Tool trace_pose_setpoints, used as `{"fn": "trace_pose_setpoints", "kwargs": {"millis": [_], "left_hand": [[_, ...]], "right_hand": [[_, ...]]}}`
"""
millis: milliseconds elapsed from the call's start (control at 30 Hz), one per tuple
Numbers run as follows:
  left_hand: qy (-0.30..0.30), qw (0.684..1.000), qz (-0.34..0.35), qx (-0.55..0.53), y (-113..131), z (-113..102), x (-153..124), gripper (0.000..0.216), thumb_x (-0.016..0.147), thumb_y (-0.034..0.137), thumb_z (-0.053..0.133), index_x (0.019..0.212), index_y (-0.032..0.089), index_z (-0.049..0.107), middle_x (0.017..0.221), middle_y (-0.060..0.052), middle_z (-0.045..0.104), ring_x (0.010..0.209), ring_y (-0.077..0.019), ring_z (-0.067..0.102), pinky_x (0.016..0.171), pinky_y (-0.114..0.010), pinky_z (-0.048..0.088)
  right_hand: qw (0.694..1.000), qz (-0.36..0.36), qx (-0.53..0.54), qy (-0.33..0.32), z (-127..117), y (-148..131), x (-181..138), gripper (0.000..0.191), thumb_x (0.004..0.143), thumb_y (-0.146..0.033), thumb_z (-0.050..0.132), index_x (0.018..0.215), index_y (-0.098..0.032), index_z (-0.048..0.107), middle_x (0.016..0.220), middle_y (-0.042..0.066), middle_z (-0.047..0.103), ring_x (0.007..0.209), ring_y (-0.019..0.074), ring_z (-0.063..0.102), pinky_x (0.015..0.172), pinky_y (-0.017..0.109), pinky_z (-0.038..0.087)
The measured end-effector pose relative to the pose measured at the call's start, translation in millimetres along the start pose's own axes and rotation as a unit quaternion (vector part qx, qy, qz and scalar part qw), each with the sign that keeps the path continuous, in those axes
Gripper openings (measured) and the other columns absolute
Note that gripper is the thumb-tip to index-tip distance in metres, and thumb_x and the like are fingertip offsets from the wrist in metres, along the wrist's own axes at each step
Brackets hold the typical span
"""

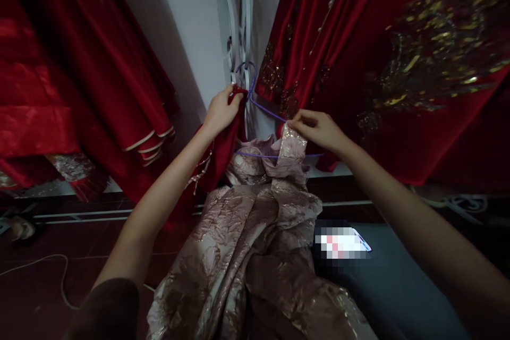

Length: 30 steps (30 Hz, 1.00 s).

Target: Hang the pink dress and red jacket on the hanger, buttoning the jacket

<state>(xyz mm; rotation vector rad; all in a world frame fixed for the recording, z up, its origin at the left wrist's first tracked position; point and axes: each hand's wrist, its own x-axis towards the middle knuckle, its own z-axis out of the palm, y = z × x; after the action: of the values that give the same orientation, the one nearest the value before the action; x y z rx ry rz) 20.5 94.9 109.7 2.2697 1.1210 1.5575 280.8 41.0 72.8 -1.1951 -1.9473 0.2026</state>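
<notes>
My left hand [221,111] is closed round a fold of red cloth [223,154] at the hook end of a purple wire hanger [255,103]. A pink brocade garment [255,239] with a shiny floral weave drapes down from the hanger towards me. Its upper edge is pinched in my right hand [316,128], against the hanger's right arm. The hanger's lower bar [255,155] shows across the garment's top. The hook sits in front of white metal scrollwork [241,21].
Red velvet garments hang at left [91,74]. Those at right [398,64] carry gold sequin embroidery. A white wall [191,26] stands between them. A phone [345,241] lies on a dark grey surface [398,287] at lower right. A white cable [59,271] trails on the dark red floor.
</notes>
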Motion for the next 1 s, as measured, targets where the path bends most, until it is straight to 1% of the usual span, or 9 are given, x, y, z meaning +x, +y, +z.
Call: {"fn": "trace_pose_setpoints", "kwargs": {"millis": [100, 167, 267, 367, 500, 633, 800, 900, 1000], "left_hand": [[-0.014, 0.999, -0.028, 0.03, -10.6, -3.5, -2.8, 0.022, 0.084, 0.035, 0.049, 0.076, 0.016, 0.055, 0.082, -0.006, 0.06, 0.093, -0.021, 0.056, 0.086, -0.032, 0.041], [-0.039, 0.996, -0.061, 0.047, -21.7, -6.4, 0.1, 0.029, 0.084, 0.038, 0.048, 0.066, 0.016, 0.052, 0.068, -0.005, 0.057, 0.081, -0.02, 0.057, 0.077, -0.029, 0.043], [-0.094, 0.991, -0.084, 0.047, -32.5, -9.1, 10.8, 0.035, 0.081, 0.039, 0.049, 0.055, 0.016, 0.048, 0.05, -0.002, 0.047, 0.066, -0.0176, 0.056, 0.063, -0.026, 0.042], [-0.154, 0.983, -0.103, 0.009, -34.9, -11.8, 21.7, 0.034, 0.079, 0.035, 0.05, 0.051, 0.016, 0.048, 0.044, -0.001, 0.044, 0.059, -0.0162, 0.054, 0.059, -0.026, 0.041], [-0.208, 0.957, -0.179, -0.097, -35.1, -15.9, 22.8, 0.029, 0.079, 0.03, 0.045, 0.059, 0.014, 0.056, 0.053, -0.003, 0.055, 0.054, -0.0157, 0.054, 0.059, -0.03, 0.045], [-0.173, 0.944, -0.237, -0.151, -37.6, -17.0, 12.5, 0.028, 0.078, 0.035, 0.047, 0.07, 0.014, 0.062, 0.061, -0.005, 0.061, 0.055, -0.0177, 0.058, 0.061, -0.035, 0.049], [-0.158, 0.946, -0.229, -0.166, -40.2, -13.9, 7.3, 0.033, 0.082, 0.039, 0.045, 0.066, 0.014, 0.06, 0.058, -0.003, 0.058, 0.052, -0.0152, 0.056, 0.061, -0.034, 0.048], [-0.154, 0.961, -0.189, -0.131, -43.4, -11.8, 2.5, 0.034, 0.082, 0.035, 0.044, 0.057, 0.014, 0.053, 0.051, 0.0, 0.05, 0.048, -0.0114, 0.048, 0.057, -0.028, 0.044], [-0.146, 0.972, -0.154, -0.102, -49.8, -9.5, -10.1, 0.033, 0.082, 0.034, 0.042, 0.055, 0.016, 0.046, 0.048, 0.001, 0.045, 0.048, -0.01, 0.041, 0.054, -0.025, 0.038]], "right_hand": [[0.999, 0.028, -0.007, -0.022, 5.2, 11.8, 28.8, 0.052, 0.076, -0.064, 0.052, 0.049, -0.019, 0.049, 0.046, -0.001, 0.045, 0.052, 0.0125, 0.048, 0.052, 0.027, 0.037], [0.993, 0.039, 0.037, -0.101, 15.6, 15.7, 53.1, 0.051, 0.068, -0.066, 0.059, 0.047, -0.02, 0.05, 0.042, -0.002, 0.043, 0.049, 0.0119, 0.047, 0.05, 0.027, 0.038], [0.958, 0.067, 0.145, -0.238, 39.6, 9.4, 82.6, 0.039, 0.058, -0.058, 0.073, 0.058, -0.02, 0.061, 0.051, 0.0, 0.055, 0.054, 0.0134, 0.053, 0.054, 0.03, 0.045], [0.923, 0.082, 0.261, -0.269, 61.4, -3.0, 94.1, 0.032, 0.054, -0.044, 0.079, 0.069, -0.019, 0.067, 0.07, 0.003, 0.065, 0.07, 0.0167, 0.061, 0.071, 0.035, 0.052], [0.881, 0.071, 0.323, -0.339, 70.7, -8.8, 90.7, 0.027, 0.065, -0.041, 0.072, 0.084, -0.021, 0.069, 0.096, 0.005, 0.068, 0.094, 0.0185, 0.061, 0.084, 0.035, 0.05], [0.828, 0.059, 0.278, -0.483, 72.5, -6.9, 87.3, 0.029, 0.075, -0.048, 0.06, 0.091, -0.025, 0.068, 0.1, 0.004, 0.067, 0.095, 0.0191, 0.062, 0.078, 0.032, 0.05], [0.891, 0.071, 0.221, -0.391, 76.2, -1.9, 90.0, 0.026, 0.063, -0.044, 0.071, 0.068, -0.022, 0.061, 0.073, 0.002, 0.063, 0.071, 0.0166, 0.059, 0.063, 0.029, 0.046], [0.937, 0.085, 0.128, -0.313, 71.2, 8.8, 94.2, 0.039, 0.053, -0.044, 0.077, 0.062, -0.021, 0.047, 0.052, -0.006, 0.043, 0.052, 0.0111, 0.046, 0.05, 0.025, 0.036], [0.955, 0.068, 0.05, -0.283, 65.4, 19.8, 98.0, 0.049, 0.044, -0.035, 0.082, 0.064, -0.021, 0.04, 0.049, -0.01, 0.029, 0.048, 0.008, 0.036, 0.047, 0.022, 0.028]]}}
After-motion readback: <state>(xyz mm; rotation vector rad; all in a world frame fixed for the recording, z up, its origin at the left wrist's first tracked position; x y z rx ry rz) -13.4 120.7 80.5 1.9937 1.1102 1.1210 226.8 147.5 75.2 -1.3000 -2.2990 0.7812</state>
